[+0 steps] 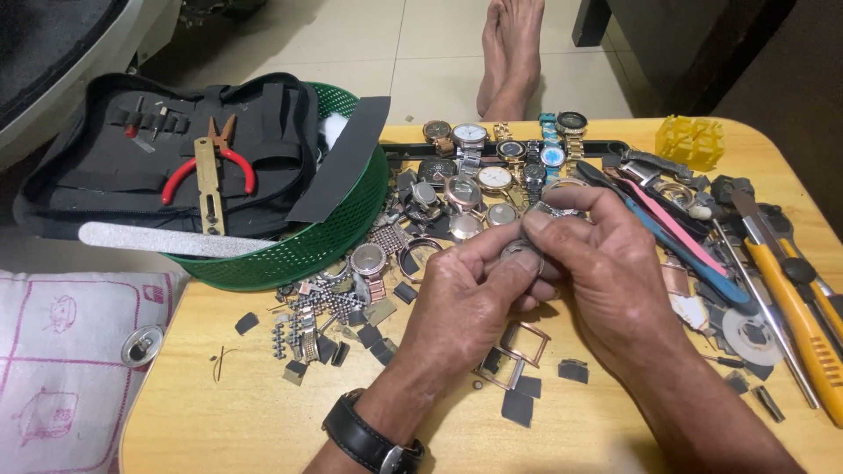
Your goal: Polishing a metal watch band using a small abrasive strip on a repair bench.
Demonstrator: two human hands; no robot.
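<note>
Now, both hands: they meet over the middle of the wooden table [263, 421].
Left hand [465, 303]: its thumb and first finger pinch the near side of a small round watch case [521, 254]. The other fingers curl under it.
Right hand [606, 263]: its thumb presses on the far side of the same case, and its fingers bend close together around it.
Watch case: it sits right between the two thumbs, held up off the table.
Just past the fingertips: a row of watches [500, 162] lies side by side, with more round watch parts in a heap.
Under the hands: square metal frames [525, 344] and small dark flat pieces [518, 406] lie on the wood.
Out past the left hand's knuckles: a pile of tiny band links [316, 307], then a green basket [307, 250] with a black tool case [114, 184] on it. Red pliers [211, 171] lie on the case.
Out past the right hand's knuckles: a pink tool [667, 230], a blue tool [694, 263] and a yellow knife [795, 307].
Left wrist: a black strap watch [373, 439] is on it.
</note>
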